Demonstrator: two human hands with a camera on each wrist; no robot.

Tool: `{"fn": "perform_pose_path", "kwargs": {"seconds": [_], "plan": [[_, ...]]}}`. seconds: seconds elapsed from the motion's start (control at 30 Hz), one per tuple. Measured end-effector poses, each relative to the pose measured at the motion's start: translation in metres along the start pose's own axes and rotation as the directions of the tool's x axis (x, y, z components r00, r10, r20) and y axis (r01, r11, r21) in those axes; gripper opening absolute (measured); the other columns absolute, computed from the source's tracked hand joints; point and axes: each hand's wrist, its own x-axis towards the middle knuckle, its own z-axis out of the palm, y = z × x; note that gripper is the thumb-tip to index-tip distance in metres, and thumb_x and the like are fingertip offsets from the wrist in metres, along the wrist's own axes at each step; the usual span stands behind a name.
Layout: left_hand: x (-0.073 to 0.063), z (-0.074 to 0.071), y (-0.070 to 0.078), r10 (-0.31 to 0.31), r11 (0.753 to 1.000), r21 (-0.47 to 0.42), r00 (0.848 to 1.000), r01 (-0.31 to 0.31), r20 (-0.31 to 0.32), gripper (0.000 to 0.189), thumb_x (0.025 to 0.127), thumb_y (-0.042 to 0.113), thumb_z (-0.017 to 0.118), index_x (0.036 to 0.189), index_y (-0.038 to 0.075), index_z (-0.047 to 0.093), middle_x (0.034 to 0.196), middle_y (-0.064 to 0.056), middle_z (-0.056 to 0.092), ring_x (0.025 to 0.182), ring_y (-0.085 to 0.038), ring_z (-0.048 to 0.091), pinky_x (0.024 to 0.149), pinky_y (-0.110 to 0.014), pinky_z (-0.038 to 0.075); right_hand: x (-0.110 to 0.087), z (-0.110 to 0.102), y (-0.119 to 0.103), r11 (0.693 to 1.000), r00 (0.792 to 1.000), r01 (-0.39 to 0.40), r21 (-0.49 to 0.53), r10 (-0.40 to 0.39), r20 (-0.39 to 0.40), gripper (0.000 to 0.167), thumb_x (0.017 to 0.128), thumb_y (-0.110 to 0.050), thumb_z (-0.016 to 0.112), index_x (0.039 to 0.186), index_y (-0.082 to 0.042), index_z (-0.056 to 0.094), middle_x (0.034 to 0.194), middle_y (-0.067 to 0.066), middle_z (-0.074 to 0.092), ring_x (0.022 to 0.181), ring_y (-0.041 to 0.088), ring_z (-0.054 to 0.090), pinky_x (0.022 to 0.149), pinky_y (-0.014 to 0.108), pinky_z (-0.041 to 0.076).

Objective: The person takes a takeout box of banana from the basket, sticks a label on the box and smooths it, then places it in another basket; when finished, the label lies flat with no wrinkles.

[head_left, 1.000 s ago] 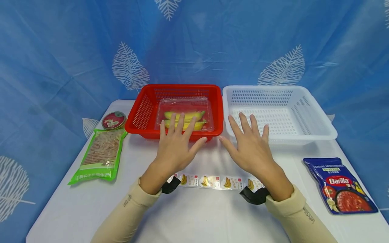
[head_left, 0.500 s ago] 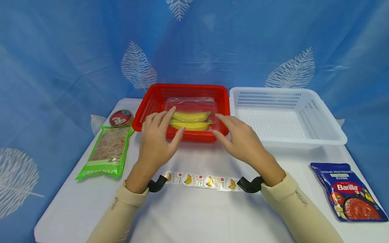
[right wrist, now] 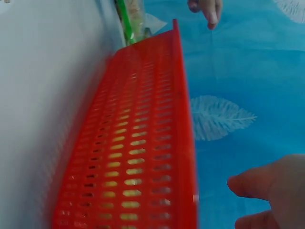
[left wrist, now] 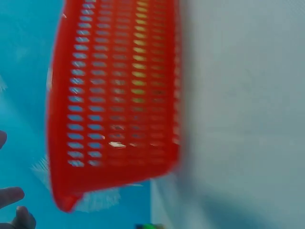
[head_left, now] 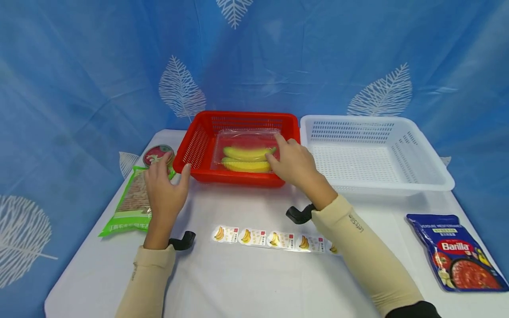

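Two yellow bananas are seen boxed in clear plastic inside a slotted red basket (head_left: 238, 178) — the transparent box (head_left: 246, 140) is reached over the right rim by the right hand (head_left: 294, 162), thumb and forefinger apart, contact unclear. The left hand (head_left: 166, 192), fingers parted, is raised near a glossy packet (head_left: 131, 212), room being left before a sticker strip (head_left: 267, 239).

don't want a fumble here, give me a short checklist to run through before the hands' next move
1. Bananas inside the clear container: ok.
2. Container sitting within the red basket: ok.
3. Right hand over the container's right side: ok.
4. Right fingertips touching the container: cannot tell.
5. Left hand at the container: not ok, it is left of the basket, by the green-edged packet.
6. Label strip clear of both hands: ok.
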Motion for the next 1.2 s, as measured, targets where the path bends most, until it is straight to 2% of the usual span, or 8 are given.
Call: {"fn": "perform_pose_path", "kwargs": {"seconds": [0.2, 0.3, 0.43, 0.53, 0.67, 0.8, 1.03, 1.2], "plan": [[-0.001, 0.017, -0.018, -0.084, 0.989, -0.117, 0.996, 0.088, 0.041, 0.063, 0.097, 0.039, 0.066, 0.149, 0.008, 0.05, 0.103, -0.02, 0.05, 0.1, -0.034, 0.042, 0.08, -0.046, 0.032, 0.019, 0.008, -0.001, 0.991, 0.992, -0.121, -0.048, 0.123, 0.04, 0.074, 0.098, -0.044, 0.059, 0.159, -0.01, 0.032, 0.11, 0.021, 0.06, 0.087, 0.033, 0.061, 0.071, 0.047, 0.057], [0.0, 0.029, -0.022, -0.105, 0.977, -0.18, 0.992, 0.116, 0.069, 0.063, 0.097, 0.036, 0.067, 0.151, 0.008, 0.049, 0.11, -0.02, 0.052, 0.104, -0.034, 0.045, 0.085, -0.046, 0.034, 0.029, 0.008, 0.002, 0.981, 0.981, -0.177, -0.083, 0.182, 0.061, 0.077, 0.099, -0.045, 0.059, 0.159, -0.007, 0.029, 0.094, 0.017, 0.062, 0.086, 0.032, 0.062, 0.072, 0.047, 0.057], [-0.001, 0.037, -0.023, -0.136, 0.96, -0.233, 0.986, 0.156, 0.101, 0.063, 0.098, 0.031, 0.068, 0.152, 0.007, 0.047, 0.123, -0.02, 0.055, 0.114, -0.033, 0.046, 0.094, -0.049, 0.038, 0.038, 0.007, 0.005, 0.973, 0.959, -0.212, -0.095, 0.226, 0.169, 0.086, 0.099, -0.051, 0.057, 0.163, -0.007, 0.02, 0.083, 0.014, 0.061, 0.081, 0.03, 0.063, 0.072, 0.042, 0.058], [-0.001, 0.038, -0.022, -0.148, 0.957, -0.235, 0.983, 0.17, 0.111, 0.063, 0.098, 0.032, 0.068, 0.153, 0.009, 0.046, 0.128, -0.02, 0.054, 0.117, -0.032, 0.045, 0.096, -0.051, 0.039, 0.042, 0.007, 0.006, 0.969, 0.941, -0.236, -0.069, 0.246, 0.232, 0.089, 0.099, -0.053, 0.056, 0.164, -0.009, 0.015, 0.089, 0.016, 0.063, 0.083, 0.03, 0.064, 0.076, 0.042, 0.058], [0.0, 0.035, -0.021, -0.159, 0.96, -0.218, 0.982, 0.178, 0.1, 0.062, 0.098, 0.032, 0.067, 0.153, 0.009, 0.047, 0.126, -0.021, 0.055, 0.115, -0.033, 0.046, 0.095, -0.052, 0.039, 0.047, 0.011, 0.006, 0.973, 0.934, -0.231, 0.002, 0.221, 0.28, 0.088, 0.099, -0.054, 0.054, 0.165, -0.013, 0.013, 0.122, 0.021, 0.063, 0.105, 0.036, 0.061, 0.094, 0.05, 0.053], [0.0, 0.033, -0.026, -0.169, 0.962, -0.199, 0.981, 0.186, 0.1, 0.062, 0.098, 0.032, 0.068, 0.152, 0.011, 0.048, 0.124, -0.021, 0.055, 0.114, -0.033, 0.046, 0.094, -0.051, 0.038, 0.049, 0.018, 0.005, 0.978, 0.934, -0.202, 0.061, 0.173, 0.311, 0.087, 0.1, -0.056, 0.051, 0.166, -0.017, 0.011, 0.15, 0.022, 0.047, 0.131, 0.042, 0.049, 0.108, 0.057, 0.042], [-0.002, 0.032, -0.031, -0.186, 0.959, -0.198, 0.977, 0.203, 0.102, 0.062, 0.099, 0.033, 0.066, 0.154, 0.013, 0.046, 0.126, -0.018, 0.055, 0.117, -0.032, 0.045, 0.096, -0.052, 0.036, 0.051, 0.037, 0.003, 0.959, 0.946, -0.173, 0.225, 0.098, 0.309, 0.084, 0.101, -0.057, 0.046, 0.166, -0.022, 0.008, 0.15, 0.02, 0.05, 0.13, 0.042, 0.051, 0.11, 0.056, 0.039], [-0.003, 0.03, -0.034, -0.183, 0.956, -0.215, 0.978, 0.202, 0.102, 0.061, 0.1, 0.032, 0.066, 0.154, 0.013, 0.046, 0.123, -0.017, 0.056, 0.116, -0.031, 0.045, 0.098, -0.052, 0.035, 0.054, 0.046, 0.005, 0.883, 0.946, -0.186, 0.43, 0.042, 0.322, 0.08, 0.102, -0.054, 0.049, 0.166, -0.028, 0.009, 0.152, 0.014, 0.049, 0.136, 0.038, 0.046, 0.115, 0.056, 0.033]]}}
